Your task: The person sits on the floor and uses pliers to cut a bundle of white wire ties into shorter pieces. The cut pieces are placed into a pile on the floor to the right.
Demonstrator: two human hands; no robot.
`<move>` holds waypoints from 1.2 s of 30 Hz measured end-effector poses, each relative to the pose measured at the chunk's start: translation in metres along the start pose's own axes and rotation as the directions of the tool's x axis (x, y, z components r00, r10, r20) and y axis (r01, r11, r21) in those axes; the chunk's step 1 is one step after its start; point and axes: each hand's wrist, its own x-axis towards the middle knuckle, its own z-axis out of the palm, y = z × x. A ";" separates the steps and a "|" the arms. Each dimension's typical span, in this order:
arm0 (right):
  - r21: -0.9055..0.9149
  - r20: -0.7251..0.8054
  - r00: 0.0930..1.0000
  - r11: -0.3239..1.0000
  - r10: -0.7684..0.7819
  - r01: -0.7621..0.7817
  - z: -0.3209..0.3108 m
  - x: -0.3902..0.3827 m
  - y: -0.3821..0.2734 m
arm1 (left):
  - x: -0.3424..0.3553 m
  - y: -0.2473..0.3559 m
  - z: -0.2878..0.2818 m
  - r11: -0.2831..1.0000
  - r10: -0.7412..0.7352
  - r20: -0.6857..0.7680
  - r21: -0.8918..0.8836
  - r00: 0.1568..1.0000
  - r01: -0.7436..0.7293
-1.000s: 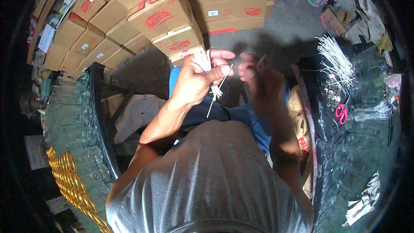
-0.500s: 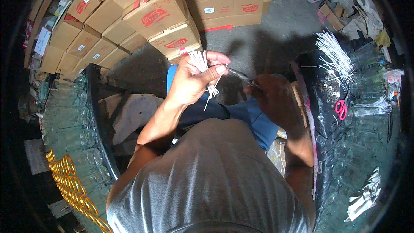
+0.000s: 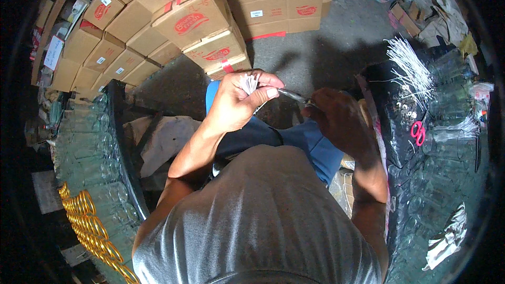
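Note:
My left hand [image 3: 236, 100] is closed round a bundle of thin white strands that look like candle wicks [image 3: 249, 83], their ends poking up between thumb and fingers. In my right hand [image 3: 339, 118], which is in shadow, is a slim metal tool that looks like long-nose pliers [image 3: 292, 94]. Its narrow tip points left and reaches my left thumb and fingertips. Whatever lies at that tip is too small to make out. My right fingers cover the tool's handles. Both hands are held above my lap.
More white wicks [image 3: 409, 68] lie on the black-covered surface at right, with small pale rings [image 3: 407, 109] and pink-handled scissors [image 3: 418, 133]. Clear glasses [image 3: 436, 179] crowd both sides. Gold rings [image 3: 87, 218] lie at left. Cardboard boxes [image 3: 194, 21] stand stacked ahead.
My left hand has turned and dropped slightly, so less of the wick bundle shows. My right hand and the pliers have shifted slightly right, the tip staying by my left fingertips.

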 end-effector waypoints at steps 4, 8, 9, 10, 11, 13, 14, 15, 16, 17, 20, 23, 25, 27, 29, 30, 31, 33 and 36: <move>0.050 0.034 0.999 0.998 0.032 -0.034 0.003 0.000 0.003 | 0.002 -0.002 0.001 0.998 0.025 0.000 -0.058 1.000 -0.025; 0.104 -0.084 0.996 0.994 0.043 -0.034 0.012 0.000 0.006 | 0.005 -0.004 0.001 0.995 0.032 0.007 -0.090 0.999 -0.031; 0.136 -0.148 0.988 0.991 0.033 -0.013 0.014 0.002 0.005 | 0.005 -0.005 0.002 0.996 0.039 -0.004 -0.084 0.999 -0.039; 0.126 -0.146 0.989 0.992 0.019 -0.001 0.014 0.003 0.004 | 0.005 -0.005 0.002 0.996 0.046 -0.015 -0.078 0.999 -0.047; 0.117 -0.143 0.990 0.993 0.005 0.012 0.012 0.004 0.003 | 0.006 -0.005 0.003 0.996 0.053 -0.026 -0.072 0.998 -0.055; 0.070 -0.180 0.982 0.995 -0.055 0.069 0.012 0.004 0.003 | 0.005 -0.004 0.003 0.998 0.021 -0.034 -0.063 0.999 -0.023; 0.032 -0.216 0.971 0.993 -0.105 0.114 0.014 0.004 0.004 | 0.005 -0.003 0.003 0.998 0.005 -0.038 -0.058 0.999 -0.008; 0.020 -0.210 0.971 0.992 -0.115 0.122 0.015 0.004 0.005 | 0.004 -0.004 0.004 0.997 0.015 -0.042 -0.070 0.999 -0.018; 0.008 -0.205 0.971 0.992 -0.125 0.129 0.015 0.004 0.005 | 0.003 -0.005 0.004 0.996 0.024 -0.047 -0.082 0.999 -0.028; 0.023 -0.159 0.983 0.995 -0.095 0.100 0.014 0.004 0.004 | 0.003 -0.005 0.005 0.995 0.033 -0.051 -0.094 0.998 -0.038; -0.009 -0.070 0.998 1.000 -0.002 0.002 0.021 0.004 0.008 | 0.003 -0.006 0.006 0.991 0.032 -0.059 -0.124 0.998 -0.039; -0.205 -0.272 0.944 0.970 -0.188 0.134 0.039 -0.001 0.018 | 0.003 -0.009 0.006 0.985 0.049 -0.052 -0.164 0.997 -0.056; -0.326 -0.356 0.883 0.926 -0.307 0.190 0.045 -0.004 0.020 | 0.003 -0.008 0.005 0.988 0.036 -0.056 -0.147 0.998 -0.044; -0.385 -0.345 0.885 0.907 -0.312 0.170 0.047 -0.005 0.020 | 0.004 -0.007 0.006 0.988 0.018 -0.066 -0.151 0.998 -0.028; -0.428 -0.343 0.880 0.888 -0.330 0.166 0.050 -0.007 0.021 | 0.004 -0.005 0.011 0.984 -0.006 -0.079 -0.177 0.997 -0.008; -0.448 -0.341 0.877 0.879 -0.340 0.167 0.050 -0.007 0.022 | 0.003 -0.005 0.010 0.985 -0.010 -0.060 -0.175 0.998 -0.001; -0.414 -0.353 0.878 0.896 -0.323 0.163 0.050 -0.007 0.022 | 0.002 -0.007 0.009 0.985 -0.014 -0.040 -0.173 0.999 0.007; -0.344 -0.375 0.881 0.926 -0.289 0.158 0.047 -0.007 0.023 | 0.002 -0.011 0.007 0.994 -0.027 -0.028 -0.110 0.999 0.023; -0.289 -0.290 0.930 0.947 -0.224 0.138 0.035 -0.003 0.025 | 0.004 -0.010 0.004 0.997 -0.040 -0.115 -0.063 0.993 0.033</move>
